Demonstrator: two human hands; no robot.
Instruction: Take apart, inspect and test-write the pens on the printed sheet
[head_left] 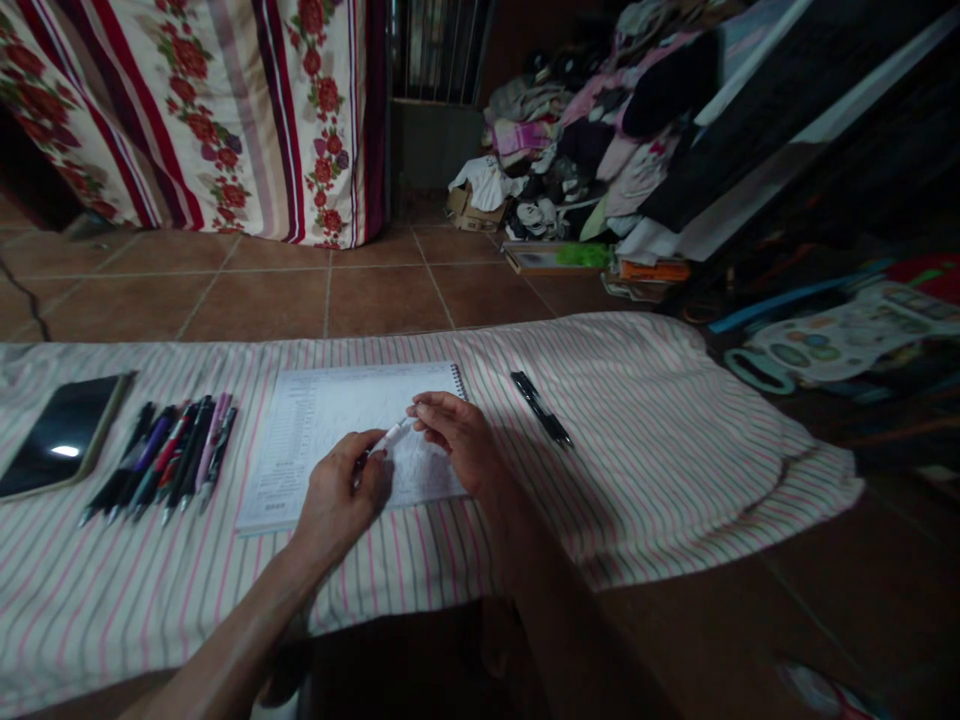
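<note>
My left hand and my right hand are both closed on one white pen, each gripping an end, just above a spiral notebook with a printed page. The notebook lies on a pink-striped cloth spread on the floor. A row of several pens lies to the left of the notebook. A single black pen lies to its right.
A dark phone rests on the cloth's far left. Brown floor tiles stretch beyond, to a floral hanging sheet. A heap of clothes and a colourful board sit at the right.
</note>
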